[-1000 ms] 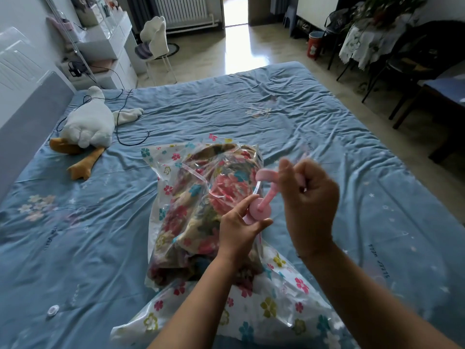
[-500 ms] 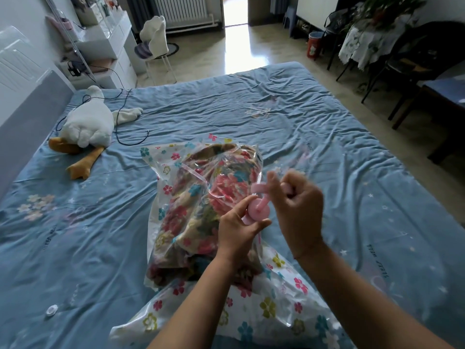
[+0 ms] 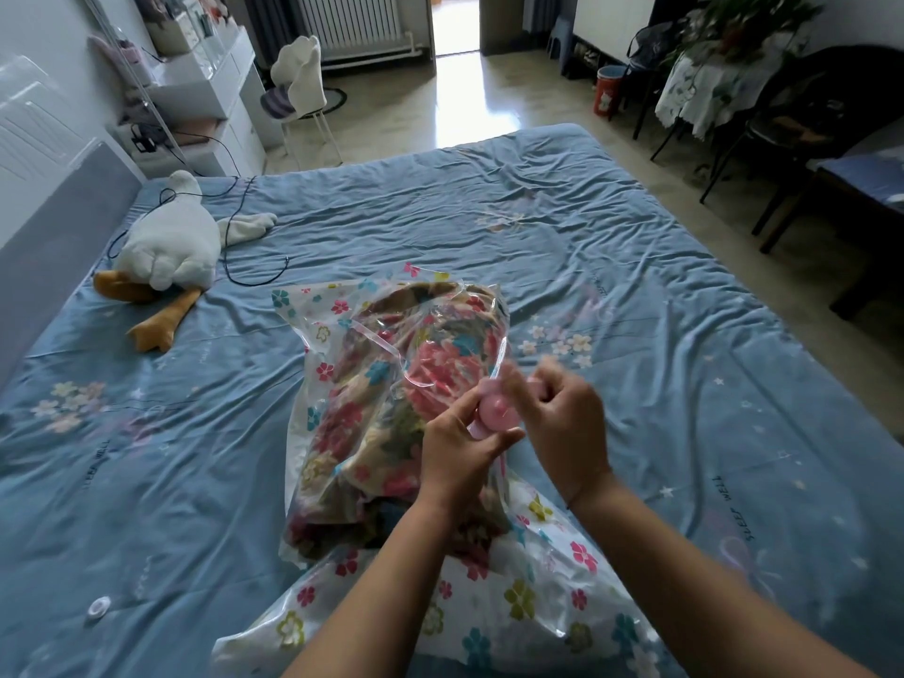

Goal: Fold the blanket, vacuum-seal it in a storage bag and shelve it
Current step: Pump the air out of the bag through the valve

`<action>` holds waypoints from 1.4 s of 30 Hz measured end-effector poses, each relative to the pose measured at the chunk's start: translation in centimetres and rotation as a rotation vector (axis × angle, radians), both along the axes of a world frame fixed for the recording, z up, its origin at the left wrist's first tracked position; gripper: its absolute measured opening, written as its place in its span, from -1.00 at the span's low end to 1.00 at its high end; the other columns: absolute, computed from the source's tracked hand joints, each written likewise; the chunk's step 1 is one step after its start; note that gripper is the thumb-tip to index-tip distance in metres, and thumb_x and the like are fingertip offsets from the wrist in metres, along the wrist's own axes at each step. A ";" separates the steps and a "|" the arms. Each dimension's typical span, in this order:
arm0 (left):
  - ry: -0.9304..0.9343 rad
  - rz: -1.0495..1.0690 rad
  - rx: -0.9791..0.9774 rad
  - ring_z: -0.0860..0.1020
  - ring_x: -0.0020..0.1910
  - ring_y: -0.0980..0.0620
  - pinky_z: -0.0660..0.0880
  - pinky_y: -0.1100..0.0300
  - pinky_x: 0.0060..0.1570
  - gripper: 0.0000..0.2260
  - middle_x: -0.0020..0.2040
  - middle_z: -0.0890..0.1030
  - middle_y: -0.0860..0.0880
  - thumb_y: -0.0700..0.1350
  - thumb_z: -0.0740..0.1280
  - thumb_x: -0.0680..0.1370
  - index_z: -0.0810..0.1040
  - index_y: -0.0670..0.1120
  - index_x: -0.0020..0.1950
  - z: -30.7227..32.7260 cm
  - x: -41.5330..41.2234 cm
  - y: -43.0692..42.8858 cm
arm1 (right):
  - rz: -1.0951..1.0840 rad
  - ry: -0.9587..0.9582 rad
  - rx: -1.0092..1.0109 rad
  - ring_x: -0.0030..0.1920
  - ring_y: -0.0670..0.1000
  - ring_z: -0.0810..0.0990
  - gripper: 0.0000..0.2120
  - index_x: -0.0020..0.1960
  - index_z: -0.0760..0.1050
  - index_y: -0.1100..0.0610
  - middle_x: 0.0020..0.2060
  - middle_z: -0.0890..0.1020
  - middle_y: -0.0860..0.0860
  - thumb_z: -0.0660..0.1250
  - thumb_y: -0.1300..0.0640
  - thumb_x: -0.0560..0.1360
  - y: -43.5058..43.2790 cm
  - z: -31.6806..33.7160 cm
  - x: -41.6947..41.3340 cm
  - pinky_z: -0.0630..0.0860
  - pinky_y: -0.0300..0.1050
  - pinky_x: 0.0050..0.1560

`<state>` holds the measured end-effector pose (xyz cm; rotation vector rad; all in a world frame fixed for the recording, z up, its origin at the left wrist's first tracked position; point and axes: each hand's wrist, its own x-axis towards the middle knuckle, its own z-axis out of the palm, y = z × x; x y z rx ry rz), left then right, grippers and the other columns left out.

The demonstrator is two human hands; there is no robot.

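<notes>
A clear storage bag (image 3: 494, 609) printed with flowers lies on the blue bed (image 3: 636, 266). Inside it sits the folded floral blanket (image 3: 391, 398). A pink hand pump (image 3: 493, 414) stands on the bag near its middle. My left hand (image 3: 457, 455) grips the pump's body from the left. My right hand (image 3: 562, 418) is closed around the pump's handle, low against the pump top; the handle is mostly hidden and blurred.
A white plush goose (image 3: 166, 252) and a black cable (image 3: 244, 271) lie at the bed's far left. A small white cap (image 3: 99, 606) rests on the sheet at lower left. Chairs and a table (image 3: 709, 90) stand beyond the bed's right side.
My right hand has come down with the pump handle, from raised above the pump to just beside its top. The left hand has stayed on the pump body.
</notes>
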<state>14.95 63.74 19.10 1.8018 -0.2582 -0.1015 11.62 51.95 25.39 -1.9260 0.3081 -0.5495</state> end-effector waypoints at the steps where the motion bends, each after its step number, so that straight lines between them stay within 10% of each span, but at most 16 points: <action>1: 0.003 -0.006 -0.009 0.63 0.10 0.11 0.56 0.00 0.17 -0.53 0.08 0.69 0.04 -0.15 0.59 0.32 0.61 -0.06 0.20 0.1 -0.1 -0.1 | -0.009 0.113 -0.053 -0.51 -0.07 0.31 -0.39 -0.48 0.20 0.04 -0.61 0.35 -0.09 0.25 -0.46 0.35 -0.1 -1.1 -0.1 0.34 -0.03 -0.40; 9: -0.033 0.012 0.026 0.60 0.18 0.07 0.53 -0.04 0.21 -0.37 0.18 0.65 0.02 0.10 0.57 0.27 0.55 -0.04 0.30 -0.1 0.7 0.2 | 0.027 -0.452 0.135 -0.49 0.07 0.49 -0.48 -0.43 0.20 0.15 -0.55 0.45 0.17 0.37 -0.09 0.49 0.1 6.2 -0.2 0.34 -0.05 -0.47; 16: -0.012 -0.011 0.020 0.63 0.08 0.16 0.57 0.05 0.13 -0.57 0.06 0.68 0.07 -0.13 0.58 0.34 0.61 0.01 0.18 -0.2 -0.3 0.2 | 0.015 0.173 -0.116 -0.50 -0.10 0.26 -0.39 -0.48 0.22 0.04 -0.58 0.29 -0.09 0.24 -0.47 0.35 -0.2 -2.4 -0.1 0.30 -0.10 -0.38; 23: -0.030 0.005 0.018 0.60 0.18 0.11 0.53 -0.01 0.21 -0.39 0.18 0.65 0.04 0.12 0.55 0.27 0.53 0.06 0.29 0.1 0.4 0.0 | -0.050 -0.451 0.154 -0.51 0.01 0.50 -0.49 -0.43 0.17 0.09 -0.58 0.38 0.07 0.37 -0.11 0.49 0.3 6.0 -0.3 0.34 -0.11 -0.47; 29: -0.017 -0.001 -0.011 0.63 0.11 0.14 0.56 0.03 0.16 -0.52 0.08 0.68 0.09 0.01 0.56 0.30 0.61 0.02 0.21 0.0 -0.3 -0.2 | -0.034 0.115 -0.070 -0.49 -0.03 0.31 -0.39 -0.45 0.21 0.06 -0.57 0.35 -0.08 0.23 -0.44 0.39 0.1 -2.0 -0.1 0.39 0.02 -0.39; 37: -0.047 0.008 0.002 0.60 0.18 0.13 0.53 0.02 0.22 -0.42 0.17 0.65 0.03 -0.03 0.61 0.28 0.53 0.08 0.26 0.0 0.2 -0.2 | -0.039 -0.444 0.207 -0.52 0.16 0.39 -0.46 -0.42 0.20 0.27 -0.54 0.43 0.32 0.32 -0.07 0.50 0.4 6.8 -1.0 0.28 -0.08 -0.45; 39: -0.039 0.005 -0.008 0.60 0.18 0.12 0.53 0.01 0.21 -0.39 0.17 0.65 0.03 0.07 0.56 0.26 0.56 0.00 0.28 -0.1 0.0 -0.3 | -0.040 -0.350 0.148 -0.44 0.14 0.60 -0.48 -0.41 0.18 0.14 -0.48 0.56 0.30 0.32 -0.13 0.51 0.6 4.7 -0.8 0.39 -0.03 -0.44; 42: -0.027 -0.006 -0.007 0.62 0.12 0.15 0.56 0.03 0.17 -0.47 0.11 0.67 0.07 0.03 0.57 0.29 0.59 0.01 0.24 -0.1 -0.3 -0.3 | -0.011 0.014 -0.036 -0.50 -0.01 0.41 -0.43 -0.45 0.20 0.05 -0.55 0.46 -0.02 0.23 -0.37 0.44 0.1 -0.4 -0.4 0.40 -0.01 -0.42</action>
